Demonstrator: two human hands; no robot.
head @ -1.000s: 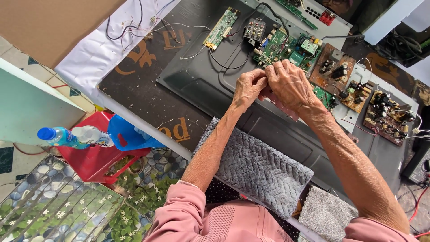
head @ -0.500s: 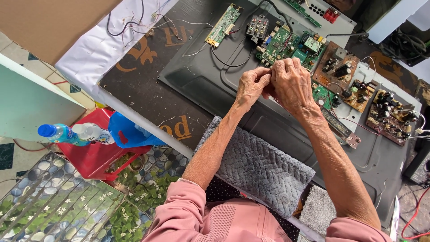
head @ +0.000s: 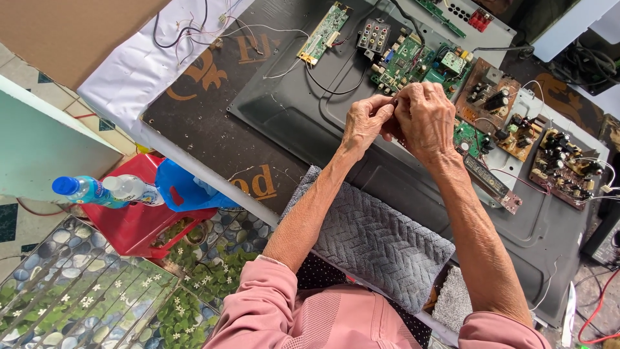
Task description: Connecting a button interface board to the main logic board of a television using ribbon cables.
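My left hand [head: 363, 123] and my right hand [head: 427, 117] meet fingertip to fingertip above a dark grey flat-screen back panel [head: 303, 126] lying on the table. Together they pinch a small dark part [head: 395, 102], too small to identify. Just beyond the fingers lies a green main circuit board [head: 413, 59] with thin wires running from it. A narrow green board [head: 323, 32] lies further left. My right wrist crosses a long strip board [head: 494, 187].
Two brown circuit boards [head: 498, 97] [head: 568, 169] lie to the right. A grey quilted cloth [head: 378, 242] hangs over the table's near edge. Below left, a red stool [head: 126, 223] carries a blue-capped bottle [head: 81, 189] and a blue scoop [head: 181, 189]. Cardboard [head: 64, 32] sits top left.
Both hands stay pressed together at the same spot by the green board, with only small finger movement. The view has shifted slightly.
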